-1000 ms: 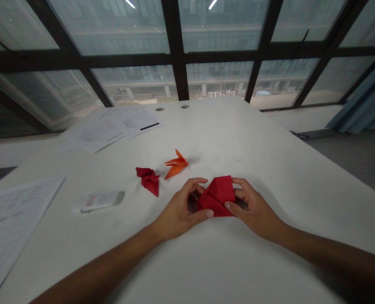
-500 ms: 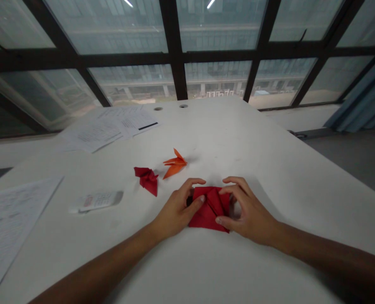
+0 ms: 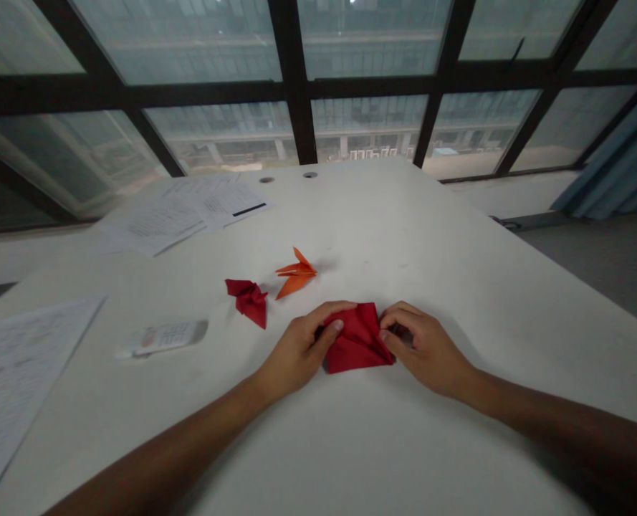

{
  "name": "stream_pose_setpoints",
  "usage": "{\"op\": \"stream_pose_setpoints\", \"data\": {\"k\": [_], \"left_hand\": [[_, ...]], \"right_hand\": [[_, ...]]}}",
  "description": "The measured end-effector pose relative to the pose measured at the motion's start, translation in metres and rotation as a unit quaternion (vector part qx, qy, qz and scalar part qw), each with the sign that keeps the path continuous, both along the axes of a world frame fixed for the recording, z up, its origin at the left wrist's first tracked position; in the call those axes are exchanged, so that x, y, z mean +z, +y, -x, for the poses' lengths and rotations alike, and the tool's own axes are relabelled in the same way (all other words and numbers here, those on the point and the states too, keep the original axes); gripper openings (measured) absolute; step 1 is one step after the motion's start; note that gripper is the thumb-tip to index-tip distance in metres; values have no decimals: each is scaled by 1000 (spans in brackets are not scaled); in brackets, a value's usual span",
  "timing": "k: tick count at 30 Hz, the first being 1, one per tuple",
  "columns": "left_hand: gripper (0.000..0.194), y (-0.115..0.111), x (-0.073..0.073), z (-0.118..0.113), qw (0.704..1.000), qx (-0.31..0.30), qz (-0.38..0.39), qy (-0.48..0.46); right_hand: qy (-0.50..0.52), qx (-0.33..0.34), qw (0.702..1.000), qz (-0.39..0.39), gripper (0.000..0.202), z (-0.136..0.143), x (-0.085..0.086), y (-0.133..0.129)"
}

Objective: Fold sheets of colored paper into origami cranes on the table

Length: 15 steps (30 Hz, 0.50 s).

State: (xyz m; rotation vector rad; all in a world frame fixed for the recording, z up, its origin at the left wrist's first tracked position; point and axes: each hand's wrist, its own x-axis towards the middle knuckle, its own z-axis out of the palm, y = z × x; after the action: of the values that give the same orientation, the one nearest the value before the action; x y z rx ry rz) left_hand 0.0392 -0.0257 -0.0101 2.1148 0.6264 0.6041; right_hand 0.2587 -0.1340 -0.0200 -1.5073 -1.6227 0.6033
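A red folded paper is between my two hands, low over the white table, with creases running across its face. My left hand grips its left side, thumb on top and fingers behind the far edge. At the right edge, my right hand pinches the paper between thumb and curled fingers. Farther left lie a small red origami piece and an orange origami piece with pointed flaps; neither is touched. The underside of the held paper is hidden.
A white eraser-like block with a printed sleeve lies to the left. Printed sheets spread at the back left, and another sheet lies at the near left. Large framed windows stand behind the table; a blue curtain hangs at right.
The red paper has turned slightly and its near edge has lifted away from me. My right hand has moved from spread fingers over its face to a pinch at its right edge.
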Motion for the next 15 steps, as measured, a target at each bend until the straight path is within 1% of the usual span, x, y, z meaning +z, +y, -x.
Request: {"op": "stream_pose_setpoints", "data": {"k": [4,8,10,12,15], "left_hand": [[21,0,-2,-1,1000,9,9,18],[23,-1,0,-1,999,18,8,36],[29,-1,2,-1,999,3,-8,33],[39,-2,4,-1,999,-11,-27,29],[56,-5,4,-2,999,-8,-40,36]], "right_hand": [[44,-48,997,30,13,-1,4,1],[87,-69,993,46,15,-3,4,2],[100,-69,991,50,15,-4,2,3],[106,-66,990,58,16,-6,1,4],[114,-68,989,67,19,-6,-1,6]]}}
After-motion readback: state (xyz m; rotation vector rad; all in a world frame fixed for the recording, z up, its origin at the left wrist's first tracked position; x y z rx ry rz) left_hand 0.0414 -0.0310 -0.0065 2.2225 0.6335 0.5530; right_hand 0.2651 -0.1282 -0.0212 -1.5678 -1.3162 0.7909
